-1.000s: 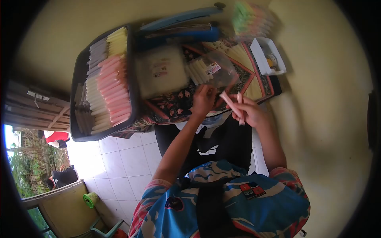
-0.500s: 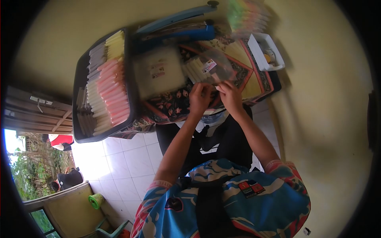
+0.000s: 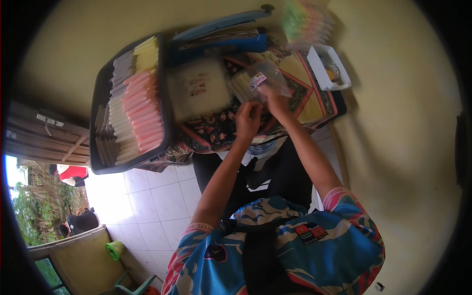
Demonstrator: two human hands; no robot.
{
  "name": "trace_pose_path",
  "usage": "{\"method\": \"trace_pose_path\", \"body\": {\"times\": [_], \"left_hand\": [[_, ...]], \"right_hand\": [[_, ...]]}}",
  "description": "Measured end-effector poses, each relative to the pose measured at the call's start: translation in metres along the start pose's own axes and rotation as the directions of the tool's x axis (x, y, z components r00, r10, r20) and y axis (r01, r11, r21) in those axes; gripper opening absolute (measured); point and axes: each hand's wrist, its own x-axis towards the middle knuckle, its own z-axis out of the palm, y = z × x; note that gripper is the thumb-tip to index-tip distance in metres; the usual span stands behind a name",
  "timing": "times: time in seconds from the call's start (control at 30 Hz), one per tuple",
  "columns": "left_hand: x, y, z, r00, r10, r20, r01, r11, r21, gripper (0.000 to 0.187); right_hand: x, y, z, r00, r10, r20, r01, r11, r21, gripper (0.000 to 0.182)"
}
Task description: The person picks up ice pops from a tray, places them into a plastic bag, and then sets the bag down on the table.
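A clear plastic bag [image 3: 278, 84] with a small printed label and several pale sticks [image 3: 241, 84] in it lies on the patterned cloth. My left hand [image 3: 248, 118] pinches the bag's near edge between thumb and fingers. At the bag's mouth is my right hand [image 3: 276, 102], its fingers reaching up toward the label and partly behind the plastic. Whether those fingers hold anything is hidden. To the left of the bag lies a flat stack of clear bags [image 3: 199, 98] with similar labels.
A black tray [image 3: 93, 142] at the left holds rows of pink, white, purple and yellow sticks. Blue long-armed tools [image 3: 221, 46], resembling sealers, lie at the back. A white box [image 3: 319, 73] with small items stands at the right, below colourful packets [image 3: 307, 24].
My right hand has moved up and slightly left from the bag's near edge into or over its mouth. My left hand stays at the near edge.
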Motion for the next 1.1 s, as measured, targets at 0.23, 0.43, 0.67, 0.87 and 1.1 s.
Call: {"method": "trace_pose_path", "body": {"times": [0.23, 0.43, 0.67, 0.87, 1.1], "left_hand": [[-0.002, 0.000, -0.001, 0.997, -0.059, 0.042, 0.060, 0.997, -0.038, 0.009], [-0.004, -0.005, 0.003, 0.996, -0.085, 0.033, 0.087, 0.994, -0.069, 0.011], [-0.002, -0.002, 0.000, 0.998, -0.042, 0.049, 0.044, 0.999, -0.027, 0.010], [-0.001, 0.002, -0.001, 0.997, -0.045, 0.064, 0.046, 0.999, -0.014, 0.010], [-0.001, 0.003, -0.001, 0.995, -0.075, 0.065, 0.076, 0.997, -0.025, 0.009]], "right_hand": [[-0.004, 0.007, -0.017, 0.974, -0.225, 0.022, 0.222, 0.934, -0.279, 0.025], [0.011, 0.022, -0.005, 0.965, -0.258, 0.042, 0.261, 0.938, -0.229, 0.021], [0.012, 0.042, 0.006, 0.980, -0.072, 0.187, 0.038, 0.983, 0.179, 0.018], [0.019, 0.021, 0.000, 0.992, -0.036, 0.120, 0.064, 0.970, -0.235, 0.012], [0.026, 0.007, -0.004, 0.994, 0.067, 0.090, -0.037, 0.955, -0.293, 0.024]]}}
